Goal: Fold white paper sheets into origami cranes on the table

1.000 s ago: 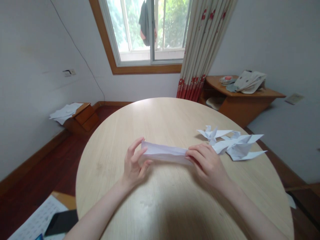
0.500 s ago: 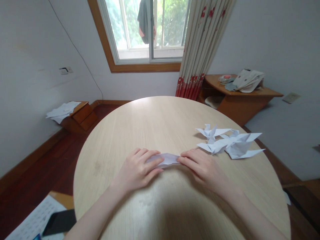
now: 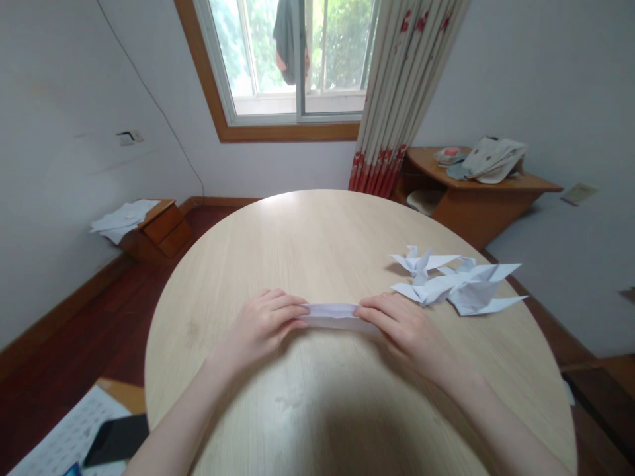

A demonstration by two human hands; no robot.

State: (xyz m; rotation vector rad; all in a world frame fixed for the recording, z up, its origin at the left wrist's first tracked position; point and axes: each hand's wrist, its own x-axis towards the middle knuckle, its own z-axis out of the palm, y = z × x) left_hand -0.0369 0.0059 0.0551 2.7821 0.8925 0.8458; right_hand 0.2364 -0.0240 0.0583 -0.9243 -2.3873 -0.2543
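A narrow folded strip of white paper (image 3: pixel 331 316) lies crosswise near the middle of the round wooden table (image 3: pixel 317 238). Its left end is pinched in my left hand (image 3: pixel 265 325), thumb below and fingers above. At the other end my right hand (image 3: pixel 399 324) grips the paper, its fingers over the top; the right thumb is mostly hidden. To the right of my right hand, several folded white paper figures with pointed wings (image 3: pixel 471 287) sit close together on the table.
Beyond the table are a window (image 3: pixel 297 59) and a curtain (image 3: pixel 391 99). A wooden desk (image 3: pixel 486 182) with a bag stands back right, a drawer cabinet (image 3: pixel 166 228) with papers at left. A black phone (image 3: pixel 116 439) lies lower left.
My left hand has shifted left along the paper to its end, so more of the strip shows between the hands. The strip looks straighter. My right hand has barely moved.
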